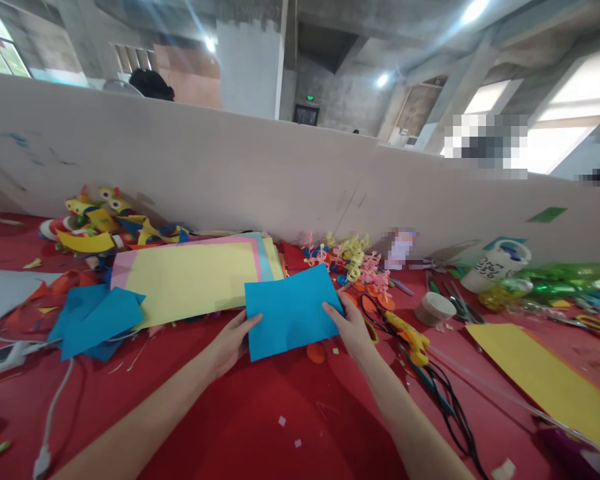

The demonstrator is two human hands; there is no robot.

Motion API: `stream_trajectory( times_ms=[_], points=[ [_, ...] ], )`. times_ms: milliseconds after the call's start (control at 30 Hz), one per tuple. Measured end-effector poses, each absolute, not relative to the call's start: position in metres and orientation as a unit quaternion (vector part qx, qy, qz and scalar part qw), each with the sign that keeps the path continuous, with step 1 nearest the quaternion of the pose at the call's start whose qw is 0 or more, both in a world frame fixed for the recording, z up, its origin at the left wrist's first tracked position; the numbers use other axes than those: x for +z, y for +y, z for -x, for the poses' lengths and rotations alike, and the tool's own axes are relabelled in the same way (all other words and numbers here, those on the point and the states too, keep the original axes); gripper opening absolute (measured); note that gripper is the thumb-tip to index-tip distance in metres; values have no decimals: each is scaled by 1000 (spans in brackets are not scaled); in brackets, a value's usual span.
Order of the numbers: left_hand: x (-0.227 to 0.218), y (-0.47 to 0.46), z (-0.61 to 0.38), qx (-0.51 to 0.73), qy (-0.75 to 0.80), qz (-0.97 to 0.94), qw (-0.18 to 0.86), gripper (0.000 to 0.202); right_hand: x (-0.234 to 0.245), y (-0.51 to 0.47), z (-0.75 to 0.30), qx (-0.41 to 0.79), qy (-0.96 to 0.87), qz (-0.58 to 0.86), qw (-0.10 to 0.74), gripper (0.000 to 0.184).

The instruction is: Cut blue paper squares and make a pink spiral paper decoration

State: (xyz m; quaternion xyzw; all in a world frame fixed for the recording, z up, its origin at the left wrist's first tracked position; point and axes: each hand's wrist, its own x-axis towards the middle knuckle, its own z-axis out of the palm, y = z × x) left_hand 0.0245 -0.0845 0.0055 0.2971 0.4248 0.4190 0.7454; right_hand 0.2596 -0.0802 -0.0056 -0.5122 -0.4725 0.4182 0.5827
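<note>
As the head view shows, a blue sheet of paper (293, 313) is held between two hands over the red tabletop (260, 427), just in front of a stack of coloured paper (195, 273) whose top sheet is yellow. The left hand (233, 343) grasps the sheet's left edge and the right hand (354, 327) its right edge; the fingers (347, 303) of each are closed on the sheet, with both thumbs on its upper face. Loose blue pieces (100, 320) overlap the stack's near left corner. Beyond the right hand lies a cluster of pink and yellow cut-outs (355, 263). To its right lies a yellow glue gun (413, 340), near a paper cup (435, 309). Farther right are a long yellow sheet (545, 380) and a green bottle (575, 281); a pale partition (230, 167) bounds the far side.
</note>
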Motion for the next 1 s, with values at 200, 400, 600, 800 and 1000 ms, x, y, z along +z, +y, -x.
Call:
stream_trajectory(
  times_ms=[200, 400, 600, 800, 1000],
  points=[
    [7, -92, -37, 455, 402, -278, 744, 30, 11, -108, -229, 284, -665, 474, 502, 40],
    [19, -103, -48, 449, 372, -258, 770, 19, 16, -128, -210, 87, -815, 458, 343, 46],
    [22, -109, -51, 476, 369, -273, 750, 24, 16, -130, -207, 58, -826, 452, 331, 42],
    [19, -109, -51, 468, 394, -278, 741, 24, 15, -121, -214, 113, -728, 501, 454, 32],
    [20, -112, -52, 397, 351, -280, 801, 33, 10, -107, -224, 366, -576, 510, 523, 35]
  ],
)
